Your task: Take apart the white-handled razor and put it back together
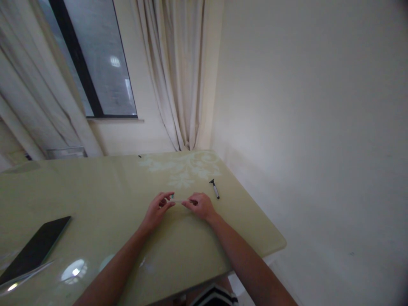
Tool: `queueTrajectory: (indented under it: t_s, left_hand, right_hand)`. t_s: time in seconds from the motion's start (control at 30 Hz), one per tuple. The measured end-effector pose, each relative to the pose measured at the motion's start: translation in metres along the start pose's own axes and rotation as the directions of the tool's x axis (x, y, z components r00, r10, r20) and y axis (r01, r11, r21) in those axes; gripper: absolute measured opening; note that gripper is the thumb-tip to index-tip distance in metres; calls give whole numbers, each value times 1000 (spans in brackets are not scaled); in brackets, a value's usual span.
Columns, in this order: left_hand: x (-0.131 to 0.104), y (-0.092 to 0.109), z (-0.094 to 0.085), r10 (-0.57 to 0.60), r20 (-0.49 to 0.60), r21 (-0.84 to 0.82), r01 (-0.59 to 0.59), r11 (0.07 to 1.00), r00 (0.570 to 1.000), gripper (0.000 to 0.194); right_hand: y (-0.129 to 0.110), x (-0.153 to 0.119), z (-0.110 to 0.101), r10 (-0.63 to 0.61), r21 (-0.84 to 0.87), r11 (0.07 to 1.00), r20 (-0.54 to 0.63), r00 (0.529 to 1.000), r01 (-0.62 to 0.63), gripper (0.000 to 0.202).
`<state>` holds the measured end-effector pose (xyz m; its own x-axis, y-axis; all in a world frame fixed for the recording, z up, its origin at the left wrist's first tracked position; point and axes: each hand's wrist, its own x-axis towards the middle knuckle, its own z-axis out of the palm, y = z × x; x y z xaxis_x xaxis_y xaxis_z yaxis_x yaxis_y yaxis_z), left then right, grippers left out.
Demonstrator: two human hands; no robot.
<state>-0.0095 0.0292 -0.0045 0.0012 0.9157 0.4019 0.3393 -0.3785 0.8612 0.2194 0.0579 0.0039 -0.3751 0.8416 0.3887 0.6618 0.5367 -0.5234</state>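
Note:
Between my two hands, a slim white toothbrush (179,200) lies level just over the table, its green-and-white bristles facing up at the left end. My left hand (158,208) has its thumb and fingers closed around the bristle end. On the other end, my right hand (200,205) pinches the handle, hiding the rest of it. A razor (216,190) with a grey and black handle rests on the table, a short way to the right of my right hand.
The glossy yellow-green table (255,231) ends at a wall on the right. A dark flat panel (36,244) lies at left, with shiny clear plastic (25,278) by it. Near the far edge is a small dark piece (139,156). Curtains (178,76) hang behind.

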Motion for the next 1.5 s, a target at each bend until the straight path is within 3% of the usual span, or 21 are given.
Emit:
queueTrajectory:
  t_s: [0.13,0.23,0.33,0.43,0.57,0.67,0.8,0.9,1.1,1.3,1.5]
  left_hand:
    - [-1,3,-2,7,-7,19,-7,1000,1000,36]
    - [-3,6,-2,0,7,28,0,1000,1000,33]
    - [-2,9,1,-23,-14,24,24,999,1000,36]
    - [5,11,11,-17,-12,20,18,1000,1000,41]
    - [29,16,44,51,158,67,-62,996,986,41]
    - [53,19,80,53,272,229,-119,966,961,40]
    - [77,17,123,-6,295,383,-112,917,956,35]
    - [81,13,139,-33,277,442,-97,892,960,32]
    - [69,15,132,-34,304,508,-132,851,952,39]
    - [67,16,131,-30,304,518,-139,844,952,37]
    - [68,15,133,-22,279,524,-133,841,960,34]
  right_hand:
    - [-6,1,-2,152,-16,988,-108,982,-155,56]
    - [-3,3,-13,155,51,988,-165,974,-149,55]
    - [9,6,-31,186,174,974,-244,952,-145,50]
    - [28,9,-49,288,276,940,-327,900,-200,44]
    - [53,9,-64,396,276,910,-350,849,-311,36]
    - [66,7,-69,483,197,876,-345,805,-441,26]
    - [77,2,-73,555,24,814,-328,765,-580,25]
    - [82,-2,-74,601,-76,761,-289,745,-644,26]
    - [82,-1,-71,595,-223,715,-304,744,-663,24]
    - [85,-2,-71,597,-256,703,-293,746,-663,24]
    - [76,-3,-61,503,-243,738,-425,753,-629,34]
